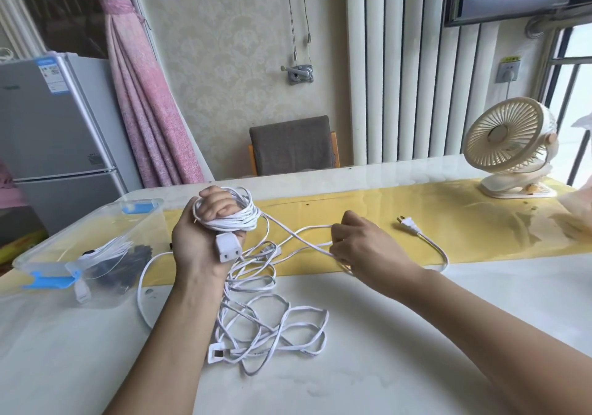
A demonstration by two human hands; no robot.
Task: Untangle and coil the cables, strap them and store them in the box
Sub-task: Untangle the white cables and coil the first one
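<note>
at the centre of the frame, the left hand (pixel 211 219) is raised above the table (pixel 352 366) in a fist, clenched on a coil (pixel 248 219) of white cable wound round the hand itself. the hand seems to serve as the form that keeps the loops one size. a socket end (pixel 228 247) hangs at the heel of that hand, likely pinned there as the starting end. just right of centre, the right hand (pixel 362 241) pinches the free run of cable in curled fingers, low over a yellow runner (pixel 480 222). it seems to hold the run fairly straight so it can feed onto the coil without kinks. further right on the runner lies the plug (pixel 408 223), at the far end of that run, with nothing touching it. at lower centre, under the left forearm, a loose tangle (pixel 272 318) of white cable lies on the table, not yet sorted. at the left edge sits a clear box (pixel 73 235) with blue latches. dark bundles and a white cable show through its wall. it stands near the left hand, so a finished bundle has only a short way to go. no strap can be made out. a fan (pixel 509 149) stands at the right.
</note>
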